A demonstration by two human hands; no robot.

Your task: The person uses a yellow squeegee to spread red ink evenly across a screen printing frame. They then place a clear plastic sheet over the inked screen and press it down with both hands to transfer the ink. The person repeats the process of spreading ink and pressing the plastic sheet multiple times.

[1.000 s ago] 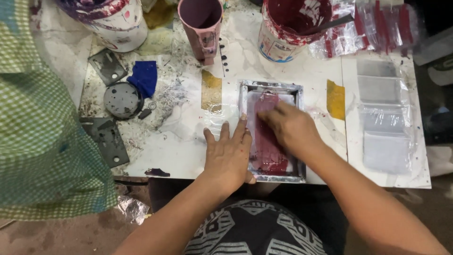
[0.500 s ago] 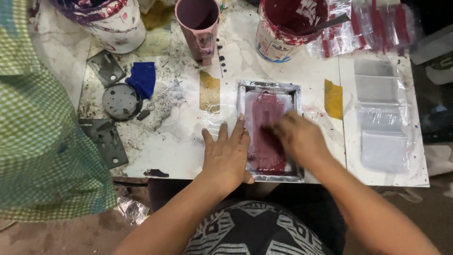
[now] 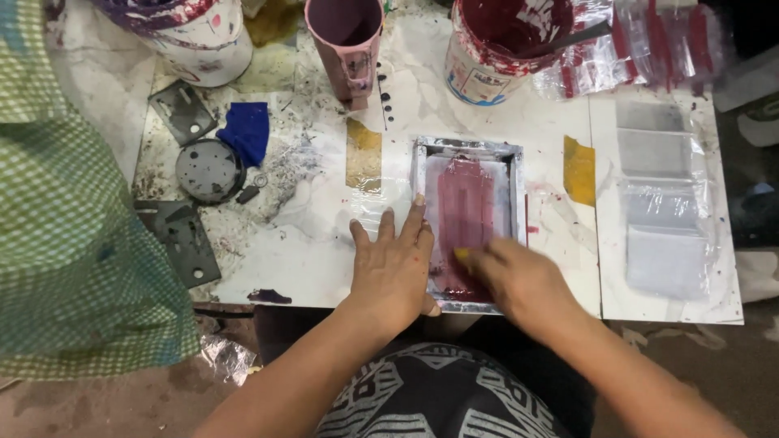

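A person sits at a white, paint-splashed table [image 3: 487,113], seen from above. Near the middle of the table lies a small metal-framed printing screen [image 3: 469,223], its mesh stained dark red.

The left hand [image 3: 395,268] lies flat and open, palm down, with fingers spread. It presses on the table and on the left edge of the screen frame, at the near left corner.

The right hand [image 3: 519,280] is blurred. It rests on the near part of the red mesh, fingers curled over something small and yellowish at the fingertips; whether it grips this firmly cannot be told.

Two strips of yellow tape sit beside the screen, one [image 3: 363,154] to the left and one [image 3: 578,169] to the right, each a little apart from the frame.

At the far edge stand three containers: a white paint bucket [image 3: 203,36] at the far left, a pink cup [image 3: 345,45] in the middle, and a bucket of dark red paint [image 3: 507,45] with a dark stick resting in it.

On the left of the table are a blue cloth [image 3: 246,130], a round grey metal disc [image 3: 209,170] just beside it, and two flat grey metal plates [image 3: 182,239].

On the right lies a column of clear plastic bags [image 3: 665,203]. More plastic bags with red contents [image 3: 649,40] sit at the far right.

A green checked cloth [image 3: 65,235] fills the left side.
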